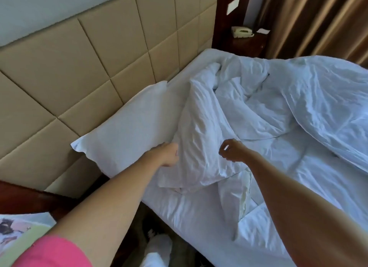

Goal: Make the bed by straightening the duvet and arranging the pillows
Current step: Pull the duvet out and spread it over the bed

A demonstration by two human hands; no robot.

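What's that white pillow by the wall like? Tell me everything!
The pillow is white and plump, in a smooth cloth case with pointed corners. It lies flat at the head of the bed, one long edge against the tan padded headboard. The left hand touches its near edge, and a second, crumpled pillow overlaps it.

No legible text, labels, brands, numbers or signs anywhere. Printed sheet [22, 231] at lower left of frame: colourful picture only, no readable words. Small white card [263, 31] at upper right of frame, beside telephone [242, 32]: blank or too small to read. Telephone keys too blurred for digits. White plate [233, 5] on dark wood panel at top of frame: no marking visible. Bed linen plain white, no tags showing.
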